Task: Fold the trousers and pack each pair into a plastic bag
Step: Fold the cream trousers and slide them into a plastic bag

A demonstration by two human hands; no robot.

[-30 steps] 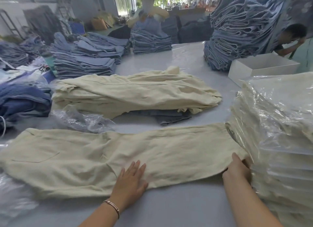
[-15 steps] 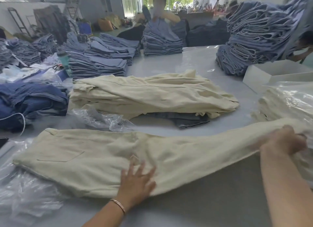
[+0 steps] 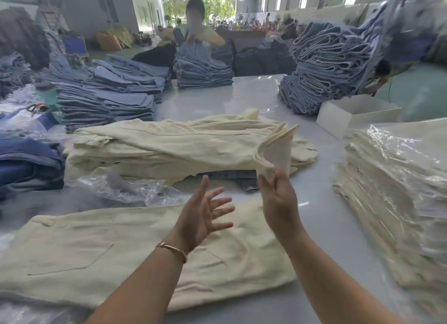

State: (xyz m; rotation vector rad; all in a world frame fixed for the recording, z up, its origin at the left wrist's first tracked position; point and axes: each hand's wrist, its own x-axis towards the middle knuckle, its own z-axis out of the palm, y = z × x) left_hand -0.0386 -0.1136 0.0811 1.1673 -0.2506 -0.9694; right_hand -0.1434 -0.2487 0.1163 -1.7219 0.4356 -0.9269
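Observation:
A cream pair of trousers [image 3: 101,248] lies flat across the near table, waist end to the left. My right hand [image 3: 278,198] pinches the leg hems [image 3: 275,152] and holds them raised above the middle of the pair. My left hand [image 3: 205,214] hovers over the trousers with fingers spread, touching nothing. Crumpled clear plastic bags [image 3: 130,190] lie just behind the trousers. A tall stack of bagged cream trousers [image 3: 396,190] stands at the right.
A loose heap of cream trousers [image 3: 169,144] lies mid-table over a grey pair. Folded denim stacks [image 3: 106,98] fill the left and back, with a tall pile [image 3: 326,67] at the right back. A white box [image 3: 358,113] sits nearby. A person works at the far end.
My right hand has lifted the leg hems off the table and carried them left, towards the middle of the pair. My left hand has risen off the fabric and spread open.

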